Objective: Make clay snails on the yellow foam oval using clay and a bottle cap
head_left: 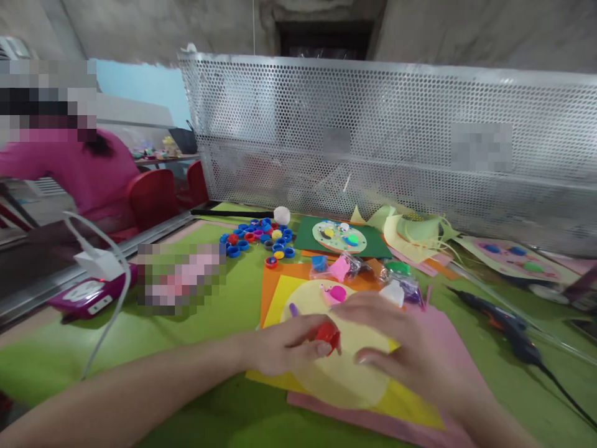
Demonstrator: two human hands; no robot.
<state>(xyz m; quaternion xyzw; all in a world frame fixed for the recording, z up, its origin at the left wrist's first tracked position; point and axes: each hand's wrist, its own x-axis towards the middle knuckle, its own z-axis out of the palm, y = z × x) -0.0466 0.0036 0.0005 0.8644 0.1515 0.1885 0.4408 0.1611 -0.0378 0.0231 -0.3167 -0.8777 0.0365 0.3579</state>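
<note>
My left hand (284, 345) is closed on a small red bottle cap (328, 336), pinched between thumb and fingers. It is above a pale yellow paper circle (345, 379) lying on a bright yellow sheet (280, 311). My right hand (396, 336) hovers over the right side of the circle, fingers and thumb apart, holding nothing. Near the circle's top edge sits a pink piece (334, 293) with small eyes. A short purple piece (293, 310) lies just beyond my left hand. Bagged colored clay (340, 267) rests behind the circle.
Several bottle caps (256, 235) are clustered back left. A decorated card (345, 238) stands beyond. At right lies a glue gun (504, 326) with its cord. A purple power strip (93, 295) is at left. A perforated metal panel (396, 124) borders the table. A person in pink (88, 168) sits left.
</note>
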